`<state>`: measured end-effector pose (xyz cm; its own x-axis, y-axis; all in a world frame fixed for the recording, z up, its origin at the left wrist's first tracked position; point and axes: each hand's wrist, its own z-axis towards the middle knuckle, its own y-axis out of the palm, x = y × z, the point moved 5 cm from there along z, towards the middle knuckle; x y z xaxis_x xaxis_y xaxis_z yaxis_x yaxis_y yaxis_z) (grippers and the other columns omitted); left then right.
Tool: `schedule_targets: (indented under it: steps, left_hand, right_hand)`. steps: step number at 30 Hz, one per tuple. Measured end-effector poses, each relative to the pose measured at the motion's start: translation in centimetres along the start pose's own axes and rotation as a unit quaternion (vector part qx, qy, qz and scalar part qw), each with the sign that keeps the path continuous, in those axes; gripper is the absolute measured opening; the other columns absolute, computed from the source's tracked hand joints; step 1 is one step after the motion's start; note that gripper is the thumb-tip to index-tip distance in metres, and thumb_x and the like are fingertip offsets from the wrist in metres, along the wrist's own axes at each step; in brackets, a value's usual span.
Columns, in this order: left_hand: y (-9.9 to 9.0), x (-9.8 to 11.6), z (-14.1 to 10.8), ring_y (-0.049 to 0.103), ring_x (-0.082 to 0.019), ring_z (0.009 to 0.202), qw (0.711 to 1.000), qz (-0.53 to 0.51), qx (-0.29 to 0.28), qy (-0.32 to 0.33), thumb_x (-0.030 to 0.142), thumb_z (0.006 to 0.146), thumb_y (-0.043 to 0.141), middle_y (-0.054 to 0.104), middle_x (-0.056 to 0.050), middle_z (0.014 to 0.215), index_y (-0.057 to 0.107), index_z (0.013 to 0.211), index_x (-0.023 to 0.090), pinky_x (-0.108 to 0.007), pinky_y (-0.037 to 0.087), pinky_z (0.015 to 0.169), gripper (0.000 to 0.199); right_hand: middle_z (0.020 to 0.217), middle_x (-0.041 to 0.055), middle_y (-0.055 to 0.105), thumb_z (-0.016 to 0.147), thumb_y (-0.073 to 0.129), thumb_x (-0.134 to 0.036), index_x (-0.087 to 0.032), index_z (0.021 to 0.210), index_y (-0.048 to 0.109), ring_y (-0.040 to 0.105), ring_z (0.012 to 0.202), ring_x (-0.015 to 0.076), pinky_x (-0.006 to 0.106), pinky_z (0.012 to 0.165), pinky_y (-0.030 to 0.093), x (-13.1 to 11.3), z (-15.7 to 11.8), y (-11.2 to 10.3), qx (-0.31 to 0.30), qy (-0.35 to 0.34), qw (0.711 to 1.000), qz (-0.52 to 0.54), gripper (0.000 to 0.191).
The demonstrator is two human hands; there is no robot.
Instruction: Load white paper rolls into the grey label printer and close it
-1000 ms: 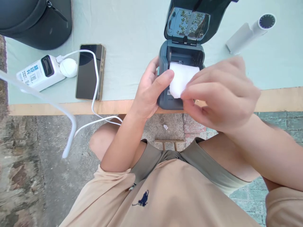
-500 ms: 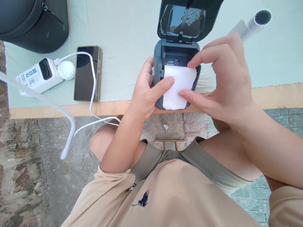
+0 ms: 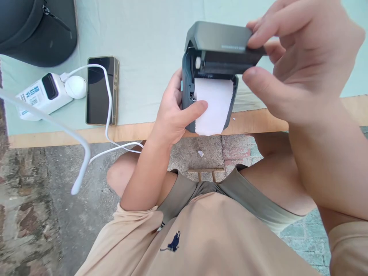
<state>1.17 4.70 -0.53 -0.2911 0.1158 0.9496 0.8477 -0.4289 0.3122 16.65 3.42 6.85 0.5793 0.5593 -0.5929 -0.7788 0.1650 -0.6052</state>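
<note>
A dark portable printer (image 3: pixel 186 82) is held over the table's front edge by my left hand (image 3: pixel 175 111), whose thumb presses on the white paper (image 3: pixel 215 107) coming out over the printer's front. The printer's dark lid (image 3: pixel 221 38) is partly lowered above the paper compartment. My right hand (image 3: pixel 299 57) pinches the lid's right corner between thumb and fingers. The paper has a ragged right edge and lies flat across the body.
On the pale green cloth (image 3: pixel 143 57) at the left lie a phone (image 3: pixel 100 92), a white power bank (image 3: pixel 43 96) with a round white item (image 3: pixel 75 87) and cables, and a black case (image 3: pixel 37 34). A white cable (image 3: pixel 82 165) hangs in front.
My right hand has left the paper, moved up and taken hold of the lid, which has swung down from wide open. The white tube at the upper right is no longer seen.
</note>
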Motion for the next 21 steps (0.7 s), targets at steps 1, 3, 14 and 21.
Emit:
schedule_targets:
  steps: [1,3,14,21]
  left_hand:
    - [0.0,0.0,0.0,0.059,-0.019,0.092,1.0,-0.001,0.001,-0.003,0.027,0.063,0.066,0.058,-0.001,0.096,0.042,0.107,0.024,-0.029,0.05,0.077,0.051]
    - [0.1,0.1,0.0,0.058,-0.02,0.095,1.0,-0.001,0.001,-0.007,0.028,0.062,0.067,0.057,-0.001,0.097,0.042,0.107,0.023,-0.03,0.049,0.079,0.052]
    - [0.4,0.5,-0.3,0.058,-0.019,0.098,1.0,0.004,-0.015,0.006,0.025,0.066,0.063,0.056,-0.004,0.099,0.04,0.111,0.021,-0.027,0.048,0.078,0.051]
    - [0.7,0.9,-0.4,0.057,-0.019,0.097,0.998,-0.057,-0.014,0.022,0.033,0.072,0.056,0.053,-0.004,0.102,0.041,0.107,0.024,-0.027,0.049,0.074,0.039]
  right_hand:
    - [0.092,0.0028,0.048,0.07,0.054,-0.032,-0.017,0.091,0.056,0.045,0.099,0.0107,0.023,0.077,0.049,0.1,-0.2,0.1,-0.016,-0.011,1.0,-0.003,0.027]
    - [0.093,0.004,0.046,0.065,0.06,-0.032,-0.017,0.09,0.057,0.044,0.1,0.0111,0.028,0.089,0.048,0.4,-0.5,0.3,-0.047,-0.032,0.998,0.001,0.029]
    - [0.098,0.0038,0.042,0.07,0.056,-0.032,-0.02,0.088,0.056,0.042,0.104,0.0116,0.032,0.095,0.045,0.6,-0.9,1.1,-0.084,-0.05,0.995,-0.011,0.022]
    - [0.114,0.0035,0.038,0.075,0.049,-0.034,-0.02,0.113,0.039,0.043,0.102,0.0078,0.022,0.083,0.05,0.2,-1.1,2.2,-0.119,0.086,0.983,0.112,0.042]
